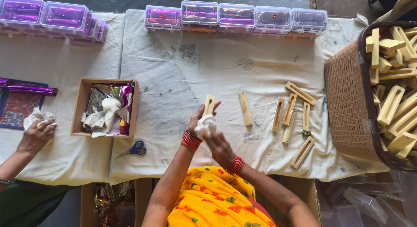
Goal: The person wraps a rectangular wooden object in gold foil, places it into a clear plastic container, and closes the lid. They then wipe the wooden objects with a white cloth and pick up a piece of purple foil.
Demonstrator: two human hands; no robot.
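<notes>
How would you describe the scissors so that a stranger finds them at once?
Start at the open cardboard box on the white cloth, left of the person's hands. The scissors lie just below its lower right corner, near the table edge. Only they have blue handles.

Scissors [135, 149] right of box [77, 106], left of basket [345, 106].

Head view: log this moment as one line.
left hand: holds wooden piece upright | right hand: presses white cloth on it | loose wooden pieces on table | basket at right
</notes>
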